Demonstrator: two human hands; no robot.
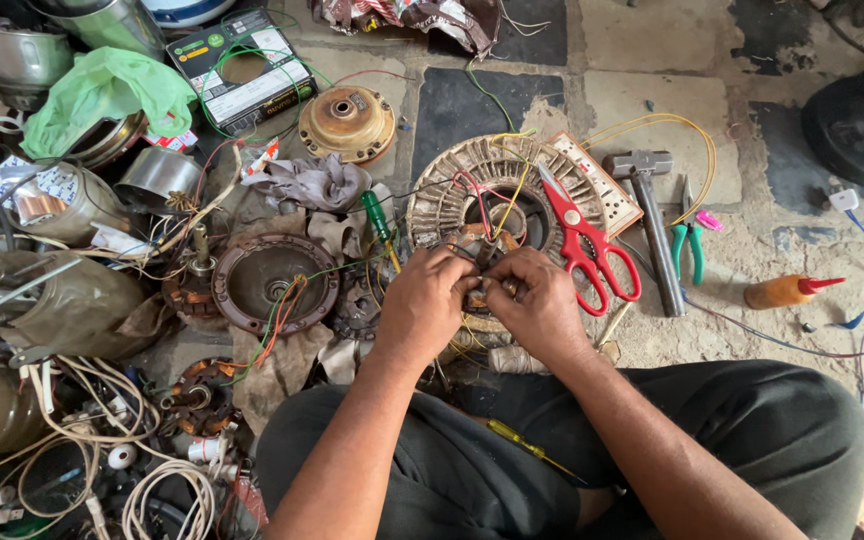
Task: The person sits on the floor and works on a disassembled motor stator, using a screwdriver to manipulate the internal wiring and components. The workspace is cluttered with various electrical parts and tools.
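Observation:
A round fan motor stator [452, 190] with pale windings lies on the floor in front of my knees. Red, yellow and black wires [492, 190] run across its middle. My left hand [422, 305] and my right hand [542, 305] meet over its near edge, fingertips pinched together on the wires there. What lies under the fingers is hidden. Red-handled scissors [587, 245] rest on the stator's right side, just beyond my right hand. A green-handled screwdriver [377, 215] lies to the left of the stator.
A hammer [652, 220], green pliers [690, 245] and an orange glue bottle [787, 290] lie to the right. Brown motor covers [272, 280], a round rotor cap [347, 122], rags, wire coils [152, 490] and metal pots crowd the left. A yellow screwdriver [522, 442] rests on my lap.

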